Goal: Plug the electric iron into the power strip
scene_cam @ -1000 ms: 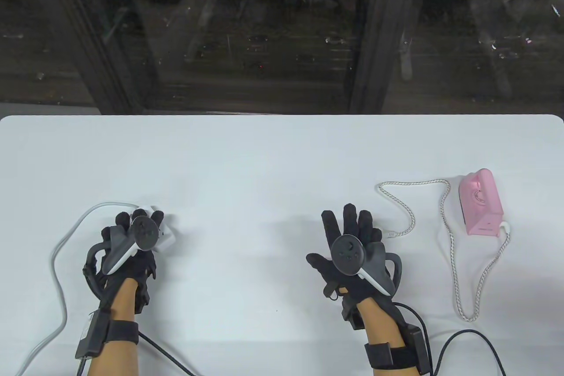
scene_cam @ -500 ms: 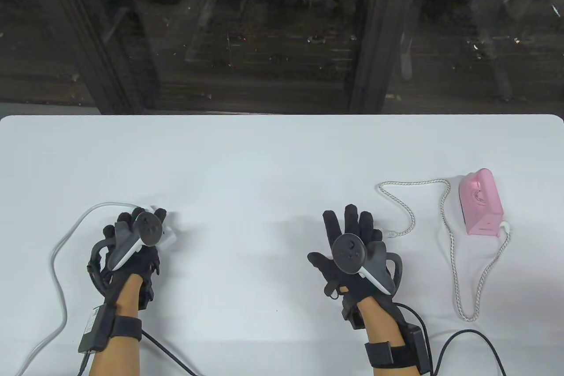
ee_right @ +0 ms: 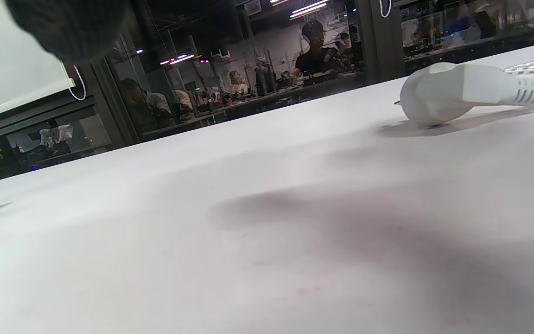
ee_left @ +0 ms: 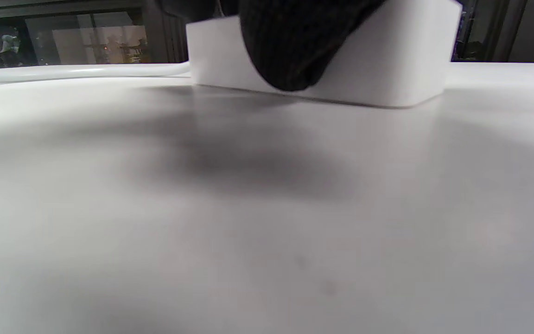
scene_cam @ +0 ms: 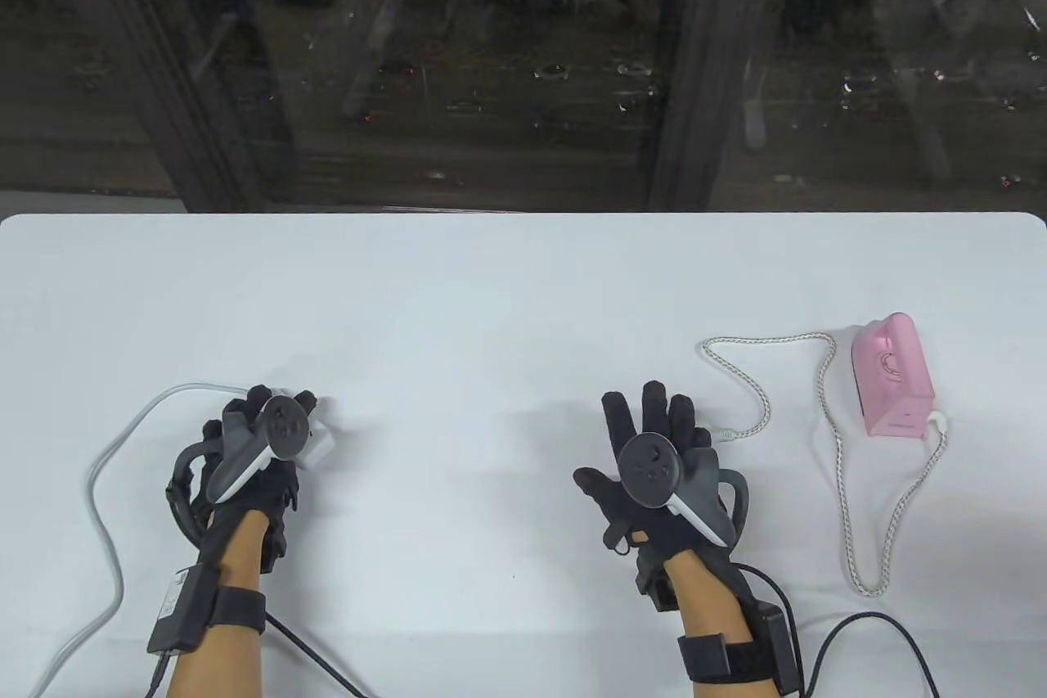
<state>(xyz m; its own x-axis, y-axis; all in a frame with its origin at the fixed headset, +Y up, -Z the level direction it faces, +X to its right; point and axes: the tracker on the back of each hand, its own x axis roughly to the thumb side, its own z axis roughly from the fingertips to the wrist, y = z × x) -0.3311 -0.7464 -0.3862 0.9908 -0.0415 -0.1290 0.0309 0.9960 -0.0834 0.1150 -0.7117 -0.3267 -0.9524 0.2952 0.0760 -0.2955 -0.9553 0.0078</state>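
The pink electric iron [scene_cam: 893, 377] sits at the right of the white table [scene_cam: 507, 297], its long axis running near to far. Its braided cord [scene_cam: 842, 485] leaves the near end, loops toward the near edge, runs back past the iron and curls left to the white plug [ee_right: 452, 93]. The plug lies flat on the table, long axis left to right, prongs pointing left toward the right hand [scene_cam: 654, 469].

That hand hovers just left of the plug with its fingers [scene_cam: 654, 403] spread apart, gripping nothing.

At the near left, the left hand [scene_cam: 253, 444] grips the white power strip [ee_left: 387, 60]; a gloved fingertip [ee_left: 290, 51] presses its near side. The strip rests on the table, and its white cable [scene_cam: 106, 485] trails left and toward the near edge.

Compared with a second ago, the left hand and the strip have shifted slightly right and nearer, while the right hand, plug and iron have barely moved.
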